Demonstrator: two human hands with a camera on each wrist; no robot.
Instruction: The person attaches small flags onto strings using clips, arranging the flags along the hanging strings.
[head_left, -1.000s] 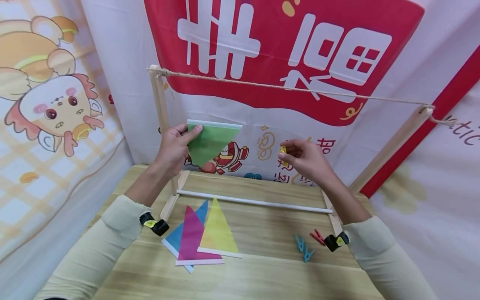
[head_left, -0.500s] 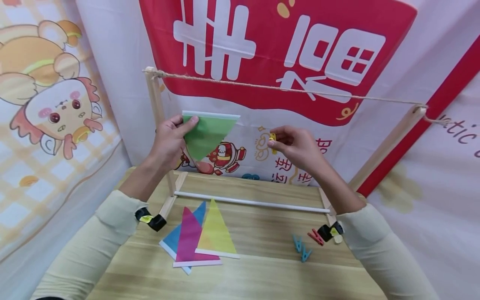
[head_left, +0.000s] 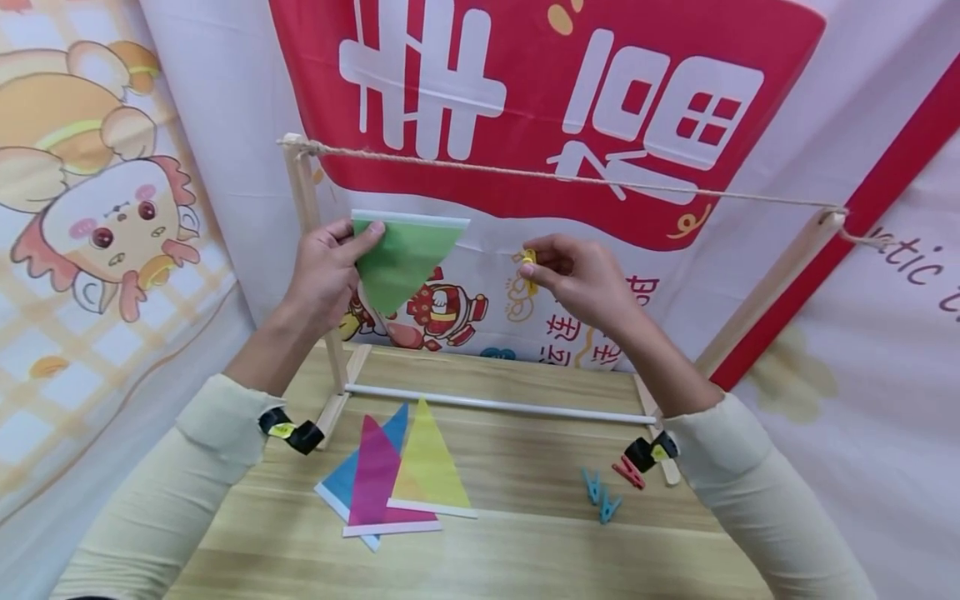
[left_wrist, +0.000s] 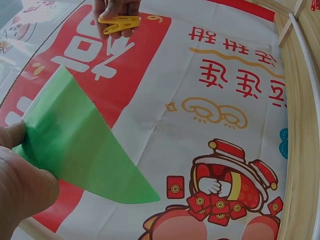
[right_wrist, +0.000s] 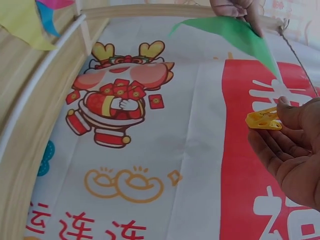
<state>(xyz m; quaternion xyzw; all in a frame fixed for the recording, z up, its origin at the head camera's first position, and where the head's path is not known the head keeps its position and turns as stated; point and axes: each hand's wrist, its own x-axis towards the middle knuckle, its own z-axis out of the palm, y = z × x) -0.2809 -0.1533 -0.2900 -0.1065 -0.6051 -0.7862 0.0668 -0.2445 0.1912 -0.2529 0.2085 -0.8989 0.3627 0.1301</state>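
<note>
My left hand point(head_left: 322, 271) pinches a green triangular flag point(head_left: 408, 258) at its upper left corner, its white edge on top and its point hanging down. The flag hangs below the twine point(head_left: 480, 167), apart from it. To its right, my right hand point(head_left: 588, 279) pinches a yellow clothespin point(head_left: 530, 268) between thumb and fingers. In the left wrist view the green flag point(left_wrist: 85, 145) spreads out from my thumb, with the yellow clothespin point(left_wrist: 120, 23) beyond. The right wrist view shows the yellow clothespin point(right_wrist: 264, 120) at my right fingertips.
Twine runs between a left wooden post point(head_left: 302, 187) and a right post point(head_left: 772, 292), joined low by a white rod point(head_left: 502, 405). On the table point(head_left: 525, 558) lie a magenta flag point(head_left: 371, 475), blue flag point(head_left: 341, 483), yellow flag point(head_left: 429, 467), two blue clothespins point(head_left: 609, 505) and a red one point(head_left: 628, 472).
My left hand has raised the green flag closer to the twine and slightly left. My right hand, with the yellow clothespin, has moved left and up. The view has shifted slightly.
</note>
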